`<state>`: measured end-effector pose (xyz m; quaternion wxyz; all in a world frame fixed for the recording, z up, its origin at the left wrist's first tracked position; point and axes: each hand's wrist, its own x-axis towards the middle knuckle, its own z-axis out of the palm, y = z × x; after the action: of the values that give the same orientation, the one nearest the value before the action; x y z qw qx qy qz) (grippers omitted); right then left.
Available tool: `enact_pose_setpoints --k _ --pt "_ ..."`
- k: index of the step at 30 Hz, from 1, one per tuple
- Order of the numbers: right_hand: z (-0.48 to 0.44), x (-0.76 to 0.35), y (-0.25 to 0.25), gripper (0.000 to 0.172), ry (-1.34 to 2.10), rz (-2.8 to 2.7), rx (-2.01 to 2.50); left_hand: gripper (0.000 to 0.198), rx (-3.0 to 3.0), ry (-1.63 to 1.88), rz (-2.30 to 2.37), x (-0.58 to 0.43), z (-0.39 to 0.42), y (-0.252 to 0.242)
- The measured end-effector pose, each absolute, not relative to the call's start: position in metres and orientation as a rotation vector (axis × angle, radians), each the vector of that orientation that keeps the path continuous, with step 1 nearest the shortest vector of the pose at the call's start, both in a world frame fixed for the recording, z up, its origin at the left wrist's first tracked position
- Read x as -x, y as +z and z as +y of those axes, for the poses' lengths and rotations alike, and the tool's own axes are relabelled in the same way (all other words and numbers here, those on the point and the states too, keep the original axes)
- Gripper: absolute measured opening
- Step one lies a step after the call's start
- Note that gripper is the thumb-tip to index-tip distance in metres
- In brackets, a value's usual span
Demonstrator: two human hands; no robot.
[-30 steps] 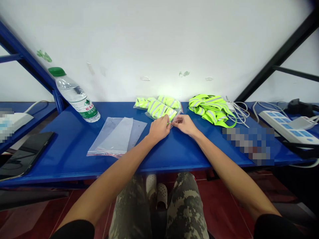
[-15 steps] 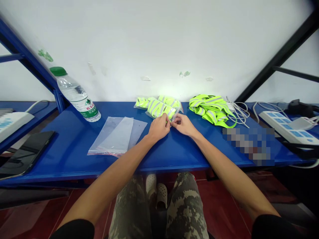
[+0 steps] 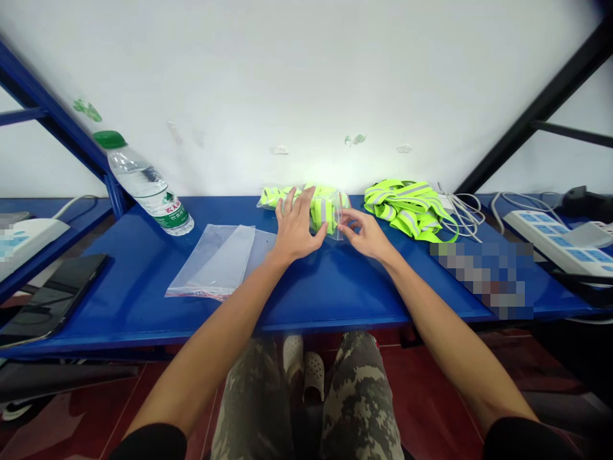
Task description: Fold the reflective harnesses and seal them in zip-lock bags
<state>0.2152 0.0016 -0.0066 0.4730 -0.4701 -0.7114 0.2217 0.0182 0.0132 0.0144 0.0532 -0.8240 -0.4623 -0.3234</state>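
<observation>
A clear bag with a folded neon-yellow reflective strap point(image 3: 324, 213) lies near the wall at the middle of the blue table. Over its left part my left hand point(image 3: 297, 225) rests with fingers spread. My right hand point(image 3: 363, 231) pinches the bag's right edge between thumb and fingers. Behind and to the left, another bagged yellow strap point(image 3: 269, 195) is partly hidden by my left hand. To the right sits a loose pile of yellow reflective straps point(image 3: 407, 207). Flat clear zip bags point(image 3: 215, 259) are stacked on the left.
A water bottle point(image 3: 153, 195) leans against the wall at the left. A black phone point(image 3: 52, 297) lies at the table's left edge. White cables point(image 3: 464, 214) and a power strip point(image 3: 560, 243) are at the right, near a blurred-out patch.
My left hand has opened and moved left and up from its pinch onto the bag. My right hand has shifted slightly right, and the bag now lies turned, its edge facing right.
</observation>
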Motion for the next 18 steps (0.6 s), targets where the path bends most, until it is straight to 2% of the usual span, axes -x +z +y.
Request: enact_pose_setpoints --k 6,10,14,18 --pt "0.006 -0.215 -0.015 0.035 0.676 -1.678 1.118 0.067 2.537 -1.1 -1.336 -0.017 0.028 0.004" --pt "0.014 -0.219 -0.026 0.025 0.731 -1.644 1.206 0.065 2.546 -1.153 -1.292 -0.019 0.03 -0.002" --pt "0.017 -0.22 -0.028 0.017 0.687 -1.638 1.225 0.062 2.543 -1.161 -1.275 -0.02 0.029 -0.002" --pt "0.014 -0.219 -0.026 0.016 0.572 -1.68 1.249 0.062 2.515 -1.168 -1.279 -0.019 0.029 -0.002"
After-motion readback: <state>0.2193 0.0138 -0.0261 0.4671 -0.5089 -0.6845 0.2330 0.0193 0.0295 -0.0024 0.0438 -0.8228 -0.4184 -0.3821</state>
